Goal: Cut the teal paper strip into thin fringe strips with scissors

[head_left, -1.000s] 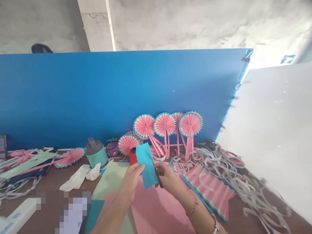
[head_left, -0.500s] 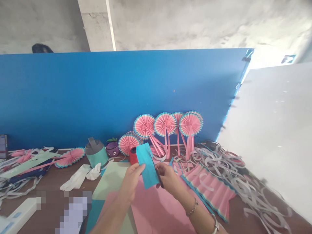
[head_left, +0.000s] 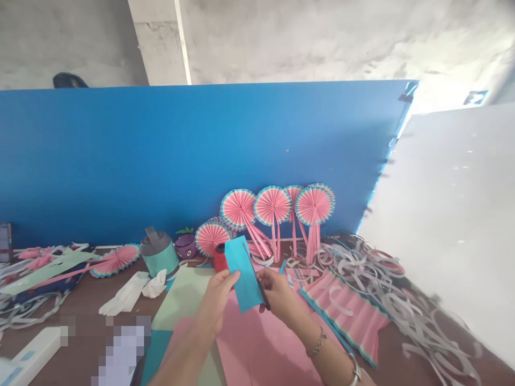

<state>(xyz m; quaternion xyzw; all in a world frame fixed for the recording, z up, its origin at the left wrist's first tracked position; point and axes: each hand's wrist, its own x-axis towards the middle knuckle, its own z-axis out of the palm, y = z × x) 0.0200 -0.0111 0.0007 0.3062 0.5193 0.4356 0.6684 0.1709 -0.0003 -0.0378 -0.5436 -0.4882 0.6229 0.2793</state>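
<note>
Turquoise paper (head_left: 245,279) is held up at a tilt over the pink sheets (head_left: 265,348), on the near side of the pleated fans (head_left: 272,205). From where I stand, the left hand (head_left: 217,295) pinches it by its left edge, thumb lying on the face and the other fingers bent. Opposite, the right hand (head_left: 277,294) curls around dark scissors (head_left: 263,294), which slant along the paper's right side; I can't tell how far the blades are spread. Both forearms angle inward from the near edge.
</note>
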